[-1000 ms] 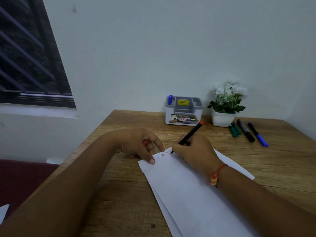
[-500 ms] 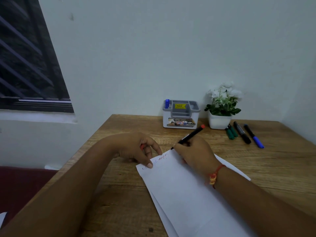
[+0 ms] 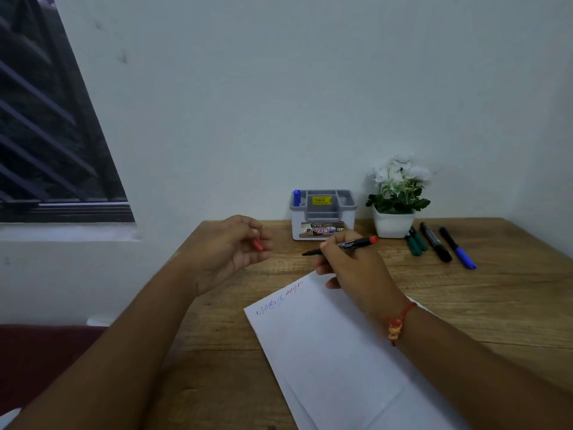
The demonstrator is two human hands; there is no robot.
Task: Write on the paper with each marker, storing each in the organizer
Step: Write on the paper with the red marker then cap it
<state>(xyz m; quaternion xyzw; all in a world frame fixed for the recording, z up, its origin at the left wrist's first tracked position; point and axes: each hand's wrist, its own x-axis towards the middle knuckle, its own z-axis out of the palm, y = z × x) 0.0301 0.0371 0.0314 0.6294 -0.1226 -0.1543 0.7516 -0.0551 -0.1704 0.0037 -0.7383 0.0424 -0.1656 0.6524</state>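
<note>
My right hand [image 3: 350, 265] grips an uncapped red marker [image 3: 353, 244], held level above the table with its tip pointing left. My left hand [image 3: 229, 249] is raised off the paper and pinches the marker's red cap [image 3: 258, 244]. The tip and the cap are a short gap apart. White paper [image 3: 328, 346] lies on the wooden table [image 3: 465, 299], with blue and red scribbles near its top edge. A grey and white organizer [image 3: 322, 214] stands at the back, with one blue marker [image 3: 297, 198] upright in its left slot.
A white pot of white flowers [image 3: 395, 197] stands right of the organizer. Beside it lie two green markers [image 3: 415, 243], a black marker [image 3: 434, 242] and a blue-capped marker [image 3: 457, 247]. A wall runs behind the table and a dark window sits at the left.
Both hands lifted off the paper. The right hand turned the marker from writing slant to level; the left hand let go of the paper and rose with the cap.
</note>
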